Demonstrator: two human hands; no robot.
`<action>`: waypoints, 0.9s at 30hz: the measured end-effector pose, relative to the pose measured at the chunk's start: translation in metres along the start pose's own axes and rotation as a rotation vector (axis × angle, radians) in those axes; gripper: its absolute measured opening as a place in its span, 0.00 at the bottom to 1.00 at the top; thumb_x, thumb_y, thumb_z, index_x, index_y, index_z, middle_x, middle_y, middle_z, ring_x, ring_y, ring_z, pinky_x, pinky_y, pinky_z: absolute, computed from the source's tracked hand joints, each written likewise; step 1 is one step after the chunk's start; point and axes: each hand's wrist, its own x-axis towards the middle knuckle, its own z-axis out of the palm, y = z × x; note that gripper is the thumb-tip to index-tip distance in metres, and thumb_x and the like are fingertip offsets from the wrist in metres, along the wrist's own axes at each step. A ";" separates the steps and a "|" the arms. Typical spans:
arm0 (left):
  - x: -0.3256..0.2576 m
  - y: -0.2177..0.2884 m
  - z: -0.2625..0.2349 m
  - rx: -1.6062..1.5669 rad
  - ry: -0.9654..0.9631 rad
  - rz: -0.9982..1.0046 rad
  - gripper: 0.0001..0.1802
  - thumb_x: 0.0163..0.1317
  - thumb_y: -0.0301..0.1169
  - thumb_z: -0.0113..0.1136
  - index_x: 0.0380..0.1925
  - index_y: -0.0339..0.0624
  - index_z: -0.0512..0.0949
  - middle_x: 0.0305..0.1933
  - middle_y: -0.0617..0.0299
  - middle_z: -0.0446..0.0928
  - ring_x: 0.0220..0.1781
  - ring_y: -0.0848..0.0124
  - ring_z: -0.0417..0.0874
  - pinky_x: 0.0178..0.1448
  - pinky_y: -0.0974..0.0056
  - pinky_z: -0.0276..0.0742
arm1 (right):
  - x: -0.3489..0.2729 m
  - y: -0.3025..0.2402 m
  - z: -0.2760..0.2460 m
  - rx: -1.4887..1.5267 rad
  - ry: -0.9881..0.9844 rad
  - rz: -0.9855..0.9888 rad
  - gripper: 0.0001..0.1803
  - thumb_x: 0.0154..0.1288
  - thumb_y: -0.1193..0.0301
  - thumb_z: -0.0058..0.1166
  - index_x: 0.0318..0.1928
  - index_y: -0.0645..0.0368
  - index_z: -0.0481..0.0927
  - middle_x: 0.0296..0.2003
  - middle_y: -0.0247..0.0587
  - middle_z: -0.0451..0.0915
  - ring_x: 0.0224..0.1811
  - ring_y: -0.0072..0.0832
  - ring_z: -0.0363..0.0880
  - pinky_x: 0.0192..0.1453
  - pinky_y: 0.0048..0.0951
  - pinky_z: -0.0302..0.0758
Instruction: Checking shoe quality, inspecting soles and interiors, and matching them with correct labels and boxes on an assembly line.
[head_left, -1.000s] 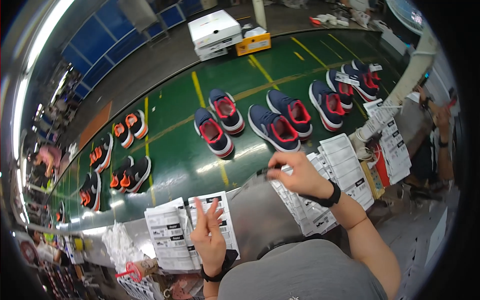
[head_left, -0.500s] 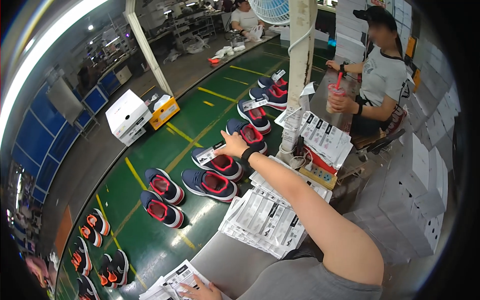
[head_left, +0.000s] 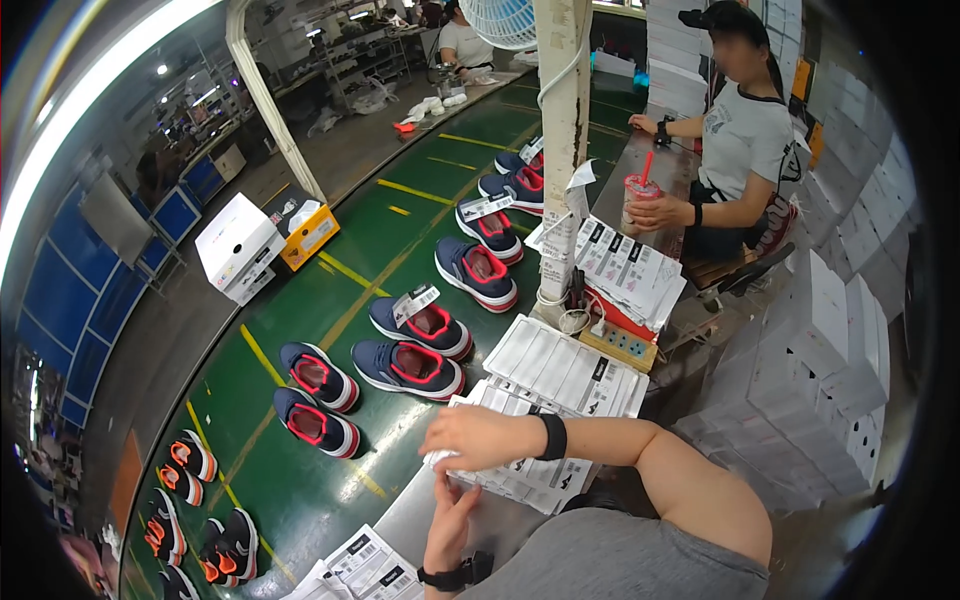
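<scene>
My right hand [head_left: 484,437] is bent over the near edge of a stack of printed label sheets [head_left: 530,478], its fingers closed on a small white paper piece [head_left: 440,458]. Just below, my left hand [head_left: 452,515] reaches up to that piece, thumb and forefinger apart; some of its fingers are hidden. Ahead stands a pair of navy shoes with red lining, and a white label [head_left: 415,303] lies across the farther shoe [head_left: 438,330]. The nearer shoe [head_left: 408,369] has no label in sight.
More navy shoes [head_left: 478,274] line the green table [head_left: 330,290]; black-orange shoes [head_left: 228,545] stand at lower left. A post [head_left: 562,150], power strip [head_left: 618,345] and further label sheets [head_left: 625,270] are to the right. A person [head_left: 745,135] sits beyond, holding a drink cup [head_left: 640,195].
My right hand has left the farther shoe, where the label stays, and drawn back to the sheets. My left hand has risen from the lower sheets to meet it. The view shifted slightly.
</scene>
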 end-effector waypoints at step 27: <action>0.163 0.162 -0.079 1.700 0.727 0.200 0.56 0.52 0.54 0.68 0.73 0.45 0.48 0.42 0.38 0.81 0.43 0.46 0.85 0.47 0.41 0.78 | -0.067 -0.028 0.119 -0.424 -0.306 0.317 0.40 0.53 0.58 0.68 0.65 0.60 0.68 0.71 0.72 0.44 0.71 0.70 0.50 0.37 0.68 0.79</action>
